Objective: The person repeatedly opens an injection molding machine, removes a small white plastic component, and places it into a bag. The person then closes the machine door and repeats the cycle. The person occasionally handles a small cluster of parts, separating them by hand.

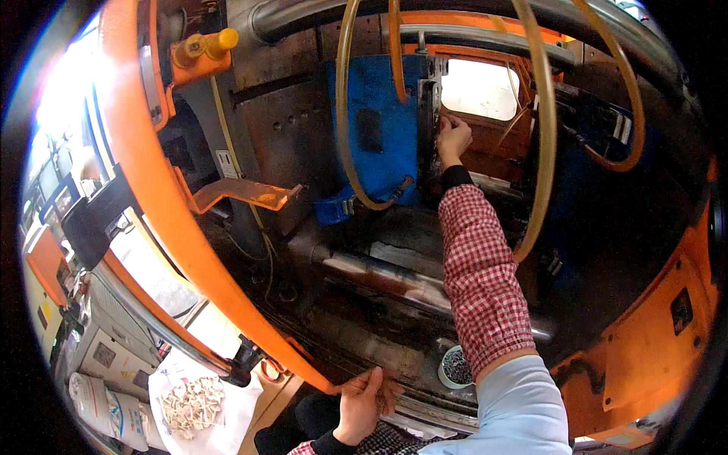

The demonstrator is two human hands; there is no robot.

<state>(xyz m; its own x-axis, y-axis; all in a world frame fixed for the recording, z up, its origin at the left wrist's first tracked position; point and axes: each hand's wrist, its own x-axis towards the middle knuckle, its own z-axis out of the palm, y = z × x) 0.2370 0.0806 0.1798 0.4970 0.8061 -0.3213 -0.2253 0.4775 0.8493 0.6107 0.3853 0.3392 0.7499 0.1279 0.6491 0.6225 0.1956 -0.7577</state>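
My right hand (454,139) reaches deep into the machine, at the dark inner face of a blue mould half (383,121). Its fingers are bent together against that face; anything between them is too small to make out. Low in front of me, my left hand (361,407) is beside the lower end of an orange door frame (250,307). Its thumb and fingers are drawn in, and what they may hold is hidden. Below my right forearm stands a small pale bowl (444,373) with many small dark pieces in it.
Clear yellowish hoses (546,121) hang in loops around my right arm. A thick metal bar (379,274) crosses below the mould. An orange bracket (243,194) juts in from the left. At lower left, a white bag (246,394) holds a pile of small beige pieces.
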